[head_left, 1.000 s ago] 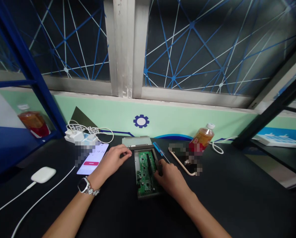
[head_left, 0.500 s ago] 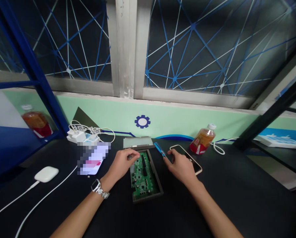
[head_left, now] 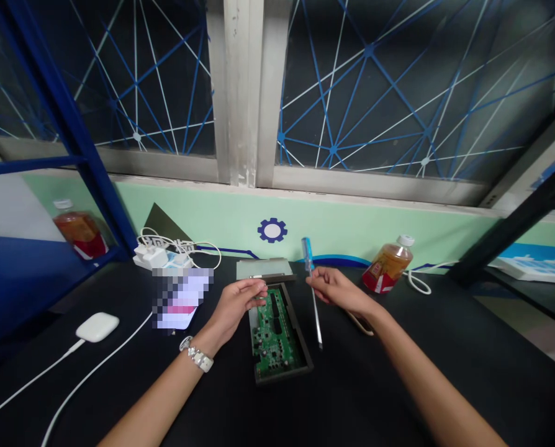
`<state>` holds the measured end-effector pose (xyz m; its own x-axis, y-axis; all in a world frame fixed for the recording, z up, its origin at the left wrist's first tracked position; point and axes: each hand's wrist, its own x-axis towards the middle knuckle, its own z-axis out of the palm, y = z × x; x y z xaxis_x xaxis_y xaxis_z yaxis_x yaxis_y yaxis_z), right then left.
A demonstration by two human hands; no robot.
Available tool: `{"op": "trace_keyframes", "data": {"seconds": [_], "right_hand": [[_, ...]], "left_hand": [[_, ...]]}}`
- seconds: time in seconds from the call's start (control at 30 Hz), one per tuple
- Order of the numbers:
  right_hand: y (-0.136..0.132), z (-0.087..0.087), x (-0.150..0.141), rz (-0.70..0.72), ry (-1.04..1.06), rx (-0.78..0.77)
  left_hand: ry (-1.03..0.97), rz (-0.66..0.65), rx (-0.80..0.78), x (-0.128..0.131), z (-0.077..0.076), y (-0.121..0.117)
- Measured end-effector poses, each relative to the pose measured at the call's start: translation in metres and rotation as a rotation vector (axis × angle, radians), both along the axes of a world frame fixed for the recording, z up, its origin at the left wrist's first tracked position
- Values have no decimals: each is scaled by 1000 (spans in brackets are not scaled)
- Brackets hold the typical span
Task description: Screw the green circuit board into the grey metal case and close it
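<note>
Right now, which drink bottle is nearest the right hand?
The bottle with the red label, on the desk just beyond the right hand. The other bottle sits far left, past the blue frame.

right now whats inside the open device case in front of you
A green circuit board lies in the dark case. The left hand covers the case's upper left corner, so whatever lies beneath it cannot be seen.

Circuit board [head_left: 275,332] in a tray [head_left: 300,332], lid [head_left: 263,268] behind, seemingly a phone [head_left: 182,298] left, bottle [head_left: 388,267] right.
</note>
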<state>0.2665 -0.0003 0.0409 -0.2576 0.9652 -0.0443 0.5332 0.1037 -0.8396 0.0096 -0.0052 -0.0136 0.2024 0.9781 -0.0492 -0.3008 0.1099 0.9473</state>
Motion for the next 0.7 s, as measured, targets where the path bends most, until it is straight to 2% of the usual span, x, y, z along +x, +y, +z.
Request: {"op": "trace_keyframes", "data": {"seconds": [0.1,0.17,0.23,0.37,0.53,0.7], "right_hand": [[6,20,-17,80,317,32],[11,24,-30,71,456,96],[16,22,-41,22,559,147],[21,6,-50,-99,686,250],[24,-8,-46,-118,781,340],[24,-8,-46,-121,835,329]], "left_hand": [[-180,26,-100,2,-1,0],[-266,57,-158,2,-2,1],[-329,93,-195,2,-3,3],[-395,158,-222,2,-7,6],[-425,151,-235,5,-10,5],[-449,133,-246,8,-8,2]]}}
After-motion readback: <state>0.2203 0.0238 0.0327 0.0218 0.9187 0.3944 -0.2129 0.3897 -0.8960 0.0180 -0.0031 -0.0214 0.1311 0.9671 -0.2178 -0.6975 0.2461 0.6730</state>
